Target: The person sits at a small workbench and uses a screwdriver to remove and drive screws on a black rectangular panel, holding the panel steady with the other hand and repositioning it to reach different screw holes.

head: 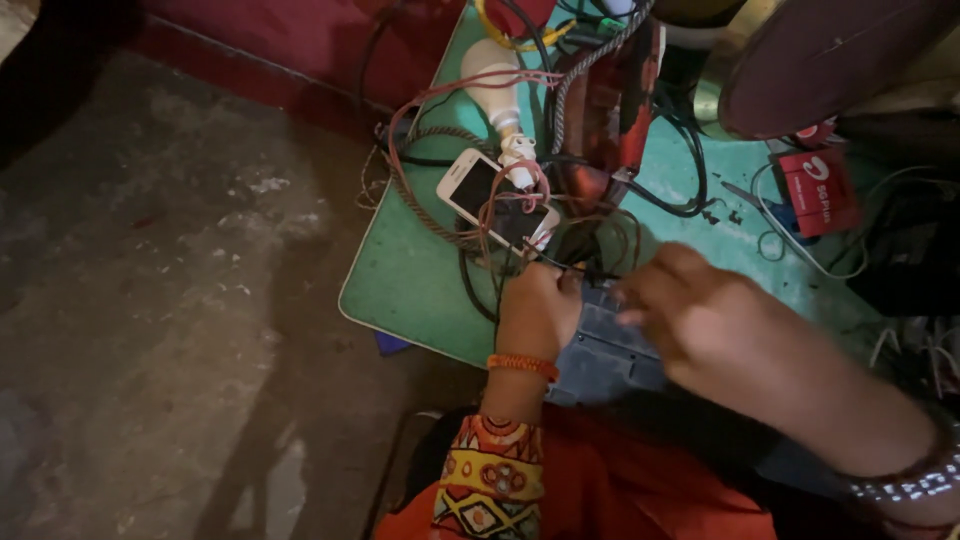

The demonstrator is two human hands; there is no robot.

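My left hand (538, 312), with an orange thread band at the wrist, is closed around the upper left edge of a grey, ribbed flat device (600, 350) at the near edge of the green table (400, 285). My right hand (700, 320) lies over the device's right part, fingers curled down on it; it is blurred. Dark wires (590, 262) run from the tangle to the spot between my hands. What my fingertips pinch is hidden.
A white phone (497, 198) lies face up under red and black wires, with a white bulb (493, 85) behind it. A red box (818, 192) sits at the right, a dark round disc (830, 55) above it. Bare concrete floor (160, 300) is at the left.
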